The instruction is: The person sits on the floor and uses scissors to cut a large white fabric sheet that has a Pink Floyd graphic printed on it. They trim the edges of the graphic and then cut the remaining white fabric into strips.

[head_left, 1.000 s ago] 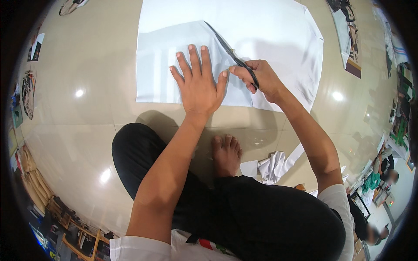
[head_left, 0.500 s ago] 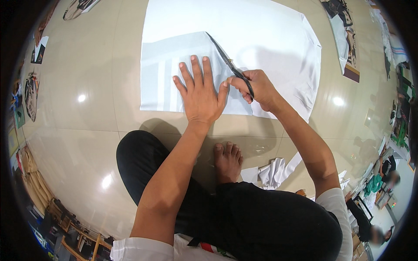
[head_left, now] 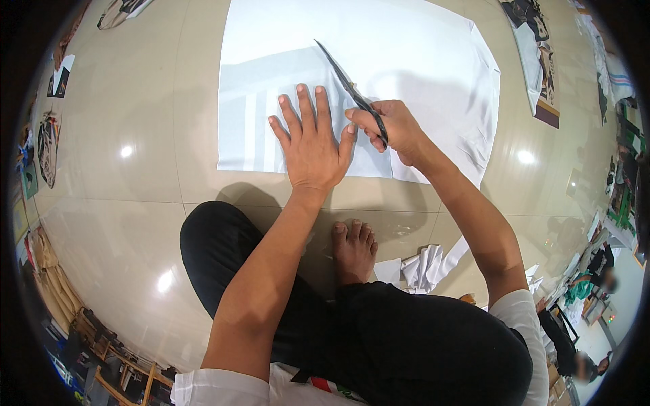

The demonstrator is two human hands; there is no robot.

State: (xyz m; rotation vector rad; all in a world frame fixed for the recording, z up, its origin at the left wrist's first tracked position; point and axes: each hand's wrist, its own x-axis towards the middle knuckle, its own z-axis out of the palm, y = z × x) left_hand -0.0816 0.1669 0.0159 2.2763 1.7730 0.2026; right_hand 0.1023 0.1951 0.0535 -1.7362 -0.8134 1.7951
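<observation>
A large white cloth (head_left: 298, 27) lies spread on the tiled floor. On its near left part is a pale grey-blue piece (head_left: 237, 84) with lighter stripes. My left hand (head_left: 313, 139) rests flat on that piece, fingers spread, holding nothing. Just to its right, my right hand (head_left: 396, 132) grips black scissors (head_left: 349, 84) by the handles. Their blades look nearly together and point away and to the left, over the cloth beyond my left fingertips. Whether the blades touch the cloth, I cannot tell.
White cloth scraps (head_left: 426, 267) lie on the floor beside my bare foot (head_left: 354, 254). A flat package (head_left: 545, 95) sits at the far right. Wooden furniture (head_left: 125, 372) stands at the lower left. Other people (head_left: 575, 355) are at the right edge.
My right hand and the scissors have moved slightly away from me and to the left along the cloth. My left hand has stayed in place.
</observation>
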